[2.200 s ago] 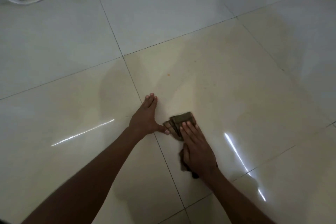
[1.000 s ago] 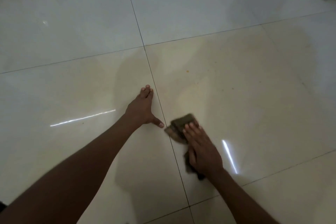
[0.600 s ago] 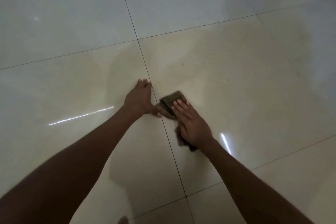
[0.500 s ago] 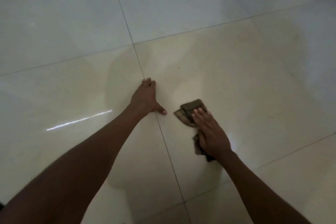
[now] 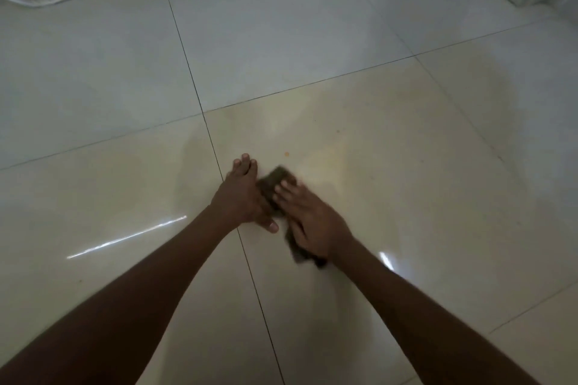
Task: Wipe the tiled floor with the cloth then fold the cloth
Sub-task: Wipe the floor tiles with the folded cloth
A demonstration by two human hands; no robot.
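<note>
My right hand (image 5: 308, 222) has just swept the cloth (image 5: 275, 184) back toward my left hand (image 5: 242, 197), closing the gap from half a second ago, so I reckon I'm mid-wipe and folding comes later. The cloth lies flat on the floor (image 5: 406, 228), pressed under my straight right fingers, touching the thumb side of my left hand, whose flat palm braces me.
</note>
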